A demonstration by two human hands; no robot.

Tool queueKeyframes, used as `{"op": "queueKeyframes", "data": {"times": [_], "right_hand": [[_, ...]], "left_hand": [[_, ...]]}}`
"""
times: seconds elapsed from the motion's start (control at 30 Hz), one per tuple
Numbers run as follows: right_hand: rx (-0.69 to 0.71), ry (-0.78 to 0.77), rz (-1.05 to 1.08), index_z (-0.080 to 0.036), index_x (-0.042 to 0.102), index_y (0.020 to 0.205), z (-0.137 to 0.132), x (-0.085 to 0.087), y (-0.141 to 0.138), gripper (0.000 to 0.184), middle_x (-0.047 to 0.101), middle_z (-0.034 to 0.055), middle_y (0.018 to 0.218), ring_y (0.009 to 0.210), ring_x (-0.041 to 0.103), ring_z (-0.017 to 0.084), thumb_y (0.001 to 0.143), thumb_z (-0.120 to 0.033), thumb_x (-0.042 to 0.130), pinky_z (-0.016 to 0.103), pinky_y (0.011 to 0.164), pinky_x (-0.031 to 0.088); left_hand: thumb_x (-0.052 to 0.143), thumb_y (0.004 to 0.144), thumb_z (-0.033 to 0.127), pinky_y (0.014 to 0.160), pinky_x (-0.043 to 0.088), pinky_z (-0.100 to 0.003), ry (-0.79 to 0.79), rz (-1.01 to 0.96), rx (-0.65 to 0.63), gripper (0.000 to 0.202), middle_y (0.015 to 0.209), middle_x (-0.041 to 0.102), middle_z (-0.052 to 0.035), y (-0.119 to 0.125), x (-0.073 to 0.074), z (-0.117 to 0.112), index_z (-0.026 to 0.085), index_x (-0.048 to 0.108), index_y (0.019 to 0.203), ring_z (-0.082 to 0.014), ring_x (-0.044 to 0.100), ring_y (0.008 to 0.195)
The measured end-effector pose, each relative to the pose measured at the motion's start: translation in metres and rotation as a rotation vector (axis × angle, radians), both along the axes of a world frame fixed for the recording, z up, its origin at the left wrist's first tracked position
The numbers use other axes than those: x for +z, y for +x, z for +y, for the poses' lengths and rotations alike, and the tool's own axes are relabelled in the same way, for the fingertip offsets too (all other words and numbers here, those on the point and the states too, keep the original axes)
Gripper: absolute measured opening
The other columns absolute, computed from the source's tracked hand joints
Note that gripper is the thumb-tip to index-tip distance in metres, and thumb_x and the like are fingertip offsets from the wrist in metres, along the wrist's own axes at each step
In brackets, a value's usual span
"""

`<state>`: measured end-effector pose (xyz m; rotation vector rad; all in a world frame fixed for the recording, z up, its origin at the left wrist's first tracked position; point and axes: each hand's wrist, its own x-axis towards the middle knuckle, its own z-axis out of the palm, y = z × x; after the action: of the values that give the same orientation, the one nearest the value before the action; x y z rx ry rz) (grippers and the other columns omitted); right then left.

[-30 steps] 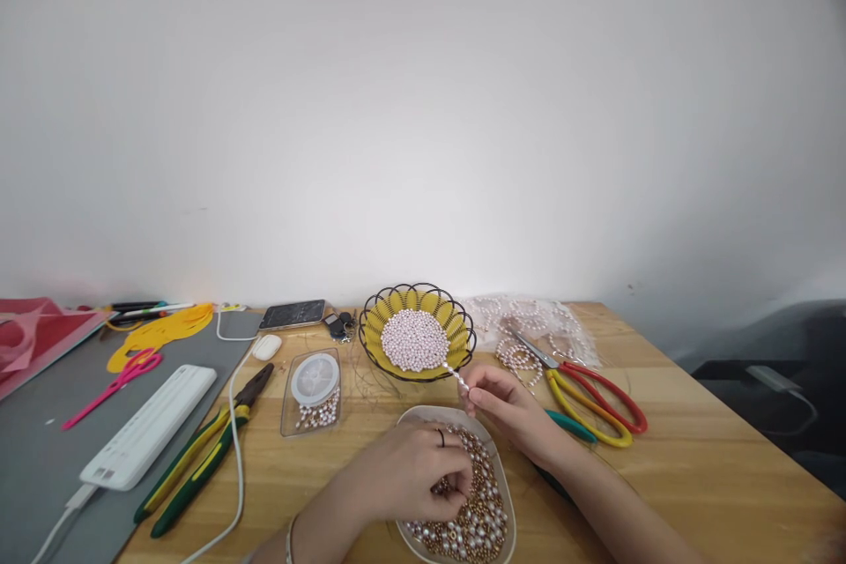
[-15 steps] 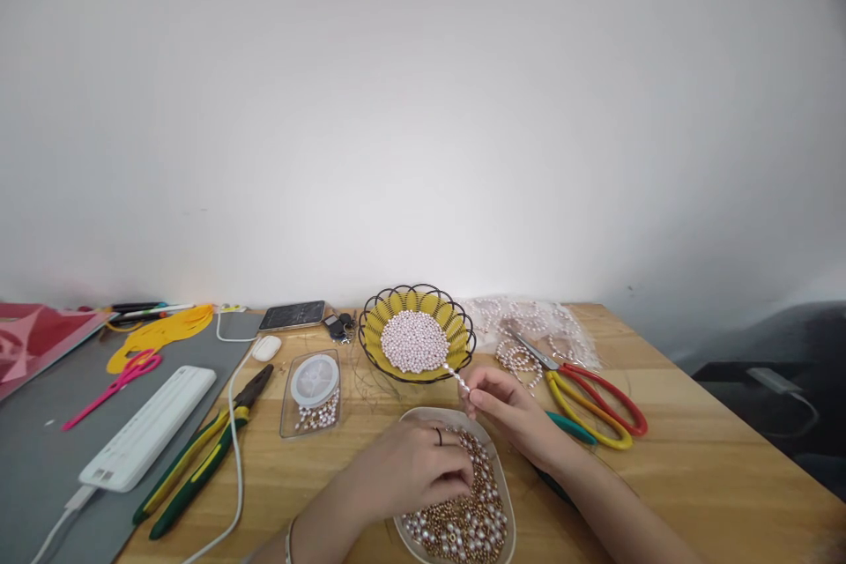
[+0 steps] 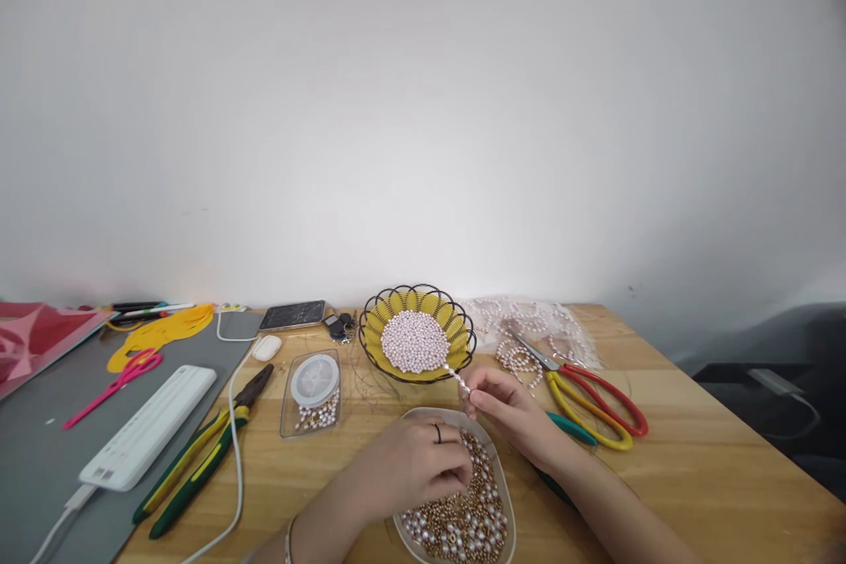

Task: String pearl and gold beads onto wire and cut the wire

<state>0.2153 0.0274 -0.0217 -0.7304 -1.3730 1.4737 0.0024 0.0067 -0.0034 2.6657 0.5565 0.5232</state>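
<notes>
My left hand (image 3: 406, 469) hangs over a pale oval dish (image 3: 493, 463) of gold and white beads, fingers curled and pinching down among the beads; what they hold is too small to make out. My right hand (image 3: 508, 410) sits just beyond the dish, fingers pinched on a short strand of white pearls (image 3: 456, 376) that points up and left toward a black wire basket (image 3: 466, 344) with a yellow liner full of white pearls.
Red and yellow scissors (image 3: 588, 392) lie right of my right hand, beside pearl strands in plastic (image 3: 529, 322). To the left are a clear box with a thread spool (image 3: 314, 383), green pliers (image 3: 198, 458), a white power strip (image 3: 149, 427), pink scissors (image 3: 112, 385) and a phone (image 3: 292, 314).
My left hand's fingers have shifted slightly within the bead dish. The right hand holds its strand in the same place.
</notes>
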Motion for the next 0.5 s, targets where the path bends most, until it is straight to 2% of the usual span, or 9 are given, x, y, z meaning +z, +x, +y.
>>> {"op": "queueKeyframes", "data": {"times": [0.27,0.5], "right_hand": [[0.011,0.005,0.018,-0.02,0.067,0.081,-0.0006,-0.0028,0.0011,0.028,0.062,-0.002,0.072,0.067,0.055,0.014,0.088,-0.045,0.078,0.029,0.069,0.042],[0.005,0.011,0.015,-0.02,0.067,0.082,0.0004,-0.0036,0.0015,0.029,0.063,-0.0018,0.073,0.066,0.055,0.015,0.088,-0.046,0.077,0.029,0.069,0.043]], "left_hand": [[0.075,0.091,0.034,0.072,0.046,-0.025,-0.038,0.02,0.02,0.016,0.084,0.075,-0.0015,-0.0017,-0.0045,0.001,0.02,0.071,0.086,-0.0172,0.068,0.077],[0.072,0.093,0.032,0.077,0.049,-0.026,-0.029,0.023,0.009,0.013,0.087,0.077,-0.0022,-0.001,-0.0048,0.001,0.02,0.074,0.089,-0.018,0.07,0.081]]}}
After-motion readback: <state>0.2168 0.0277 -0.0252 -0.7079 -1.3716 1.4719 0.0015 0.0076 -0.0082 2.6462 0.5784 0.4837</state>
